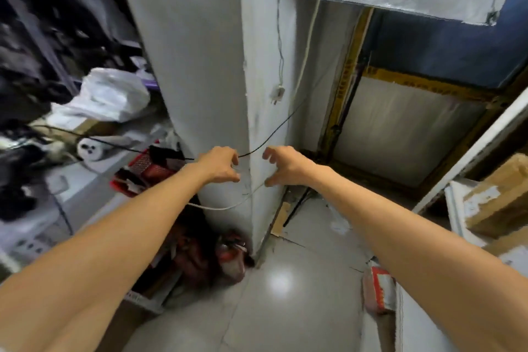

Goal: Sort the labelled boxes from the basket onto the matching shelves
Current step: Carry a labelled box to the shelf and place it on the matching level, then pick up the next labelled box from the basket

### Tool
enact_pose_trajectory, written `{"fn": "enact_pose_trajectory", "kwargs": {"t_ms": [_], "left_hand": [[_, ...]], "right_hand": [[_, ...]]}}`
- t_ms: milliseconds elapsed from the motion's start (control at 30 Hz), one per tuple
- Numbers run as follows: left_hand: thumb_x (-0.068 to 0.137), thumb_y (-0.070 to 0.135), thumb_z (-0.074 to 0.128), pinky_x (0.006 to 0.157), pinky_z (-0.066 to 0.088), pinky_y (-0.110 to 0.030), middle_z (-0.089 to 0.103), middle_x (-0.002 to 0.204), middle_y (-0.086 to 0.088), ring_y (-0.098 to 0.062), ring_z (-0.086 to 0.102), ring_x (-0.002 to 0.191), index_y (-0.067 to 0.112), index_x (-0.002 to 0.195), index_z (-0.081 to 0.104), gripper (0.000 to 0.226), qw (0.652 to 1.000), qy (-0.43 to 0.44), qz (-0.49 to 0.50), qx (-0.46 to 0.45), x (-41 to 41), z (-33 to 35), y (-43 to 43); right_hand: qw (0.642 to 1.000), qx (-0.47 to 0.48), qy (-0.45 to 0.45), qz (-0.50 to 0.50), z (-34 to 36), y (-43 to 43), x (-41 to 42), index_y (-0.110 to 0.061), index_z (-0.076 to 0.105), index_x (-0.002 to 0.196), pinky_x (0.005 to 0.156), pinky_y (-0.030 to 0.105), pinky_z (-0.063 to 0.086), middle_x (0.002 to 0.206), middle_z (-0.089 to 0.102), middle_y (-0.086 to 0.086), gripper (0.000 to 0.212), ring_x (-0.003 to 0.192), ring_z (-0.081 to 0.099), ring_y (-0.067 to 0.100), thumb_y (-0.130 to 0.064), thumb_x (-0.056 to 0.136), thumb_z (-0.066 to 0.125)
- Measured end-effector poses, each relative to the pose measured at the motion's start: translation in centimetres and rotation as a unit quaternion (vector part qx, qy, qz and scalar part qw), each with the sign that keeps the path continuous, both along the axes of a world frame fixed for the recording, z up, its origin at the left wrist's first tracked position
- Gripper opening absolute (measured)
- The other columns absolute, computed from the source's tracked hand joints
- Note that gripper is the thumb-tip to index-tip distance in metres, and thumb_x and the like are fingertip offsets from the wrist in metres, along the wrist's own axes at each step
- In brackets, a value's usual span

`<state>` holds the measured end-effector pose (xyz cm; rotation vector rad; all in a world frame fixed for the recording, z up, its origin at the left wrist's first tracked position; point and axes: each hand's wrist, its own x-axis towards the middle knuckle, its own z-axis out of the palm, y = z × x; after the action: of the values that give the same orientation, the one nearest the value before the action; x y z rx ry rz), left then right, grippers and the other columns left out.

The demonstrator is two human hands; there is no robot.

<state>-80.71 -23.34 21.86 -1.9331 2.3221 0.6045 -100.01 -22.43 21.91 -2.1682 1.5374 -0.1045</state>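
White pillar (185,66) stands straight ahead of both hands, its corner edge in the gap between them. Glossy tiled floor (285,308) lies below the hands and forearms. Grey panel (400,128) with a yellow taped frame is beyond and right of the right hand. White plastic bag (111,94) sits well up-left of the left hand, on a cluttered surface (94,180). Cardboard box (503,186) with a white label is far to the right of the right hand, in a stack; the label text is unreadable. Red basket (143,164) is just left of the left hand, partly behind that wrist, with dark items inside that are too blurred to name. Shelving at far left is blurred.

Left hand (221,164) – fingers curled in, thumb underneath. Black cable (274,131) runs to its fingertips; cannot tell if it is pinched or just passes behind. Right hand (283,166) – fingers spread and hooked like a claw, holding nothing. White cord (223,208) hangs below both hands, rising close to the right thumb; contact is unclear. Red-and-white packet (378,288) lies on the floor below the right forearm.
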Motion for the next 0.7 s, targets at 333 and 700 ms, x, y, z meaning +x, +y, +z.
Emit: {"fn": "enact_pose_trajectory", "kwargs": {"t_ms": [333, 700], "left_hand": [[0.084, 0.031, 0.069, 0.08, 0.053, -0.037, 0.062, 0.107, -0.005, -0.022, 0.061, 0.094, 0.011, 0.117, 0.059, 0.04, 0.972, 0.012, 0.235, 0.024, 26.7, -0.3, 22.2], [0.081, 0.034, 0.073, 0.079, 0.048, -0.034, 0.06, 0.116, -0.005, -0.026, 0.057, 0.105, 0.014, 0.119, 0.056, 0.047, 0.894, 0.006, 0.448, 0.007, 43.3, -1.5, 43.0]], "right_hand": [[0.963, 0.013, 0.018, 0.269, 0.4, 10.6, 27.2, -0.007, 0.048, 0.13, 0.09, 0.038, 0.049, 0.12, 0.055, 0.011, 0.066, 0.107, 0.056, 0.027, -0.025, 0.074, 0.08], [0.882, 0.018, 0.03, 0.469, 0.2, 26.2, 50.5, -0.003, 0.044, 0.131, 0.093, 0.035, 0.044, 0.129, 0.049, 0.014, 0.064, 0.116, 0.05, 0.03, -0.027, 0.082, 0.076]]}}
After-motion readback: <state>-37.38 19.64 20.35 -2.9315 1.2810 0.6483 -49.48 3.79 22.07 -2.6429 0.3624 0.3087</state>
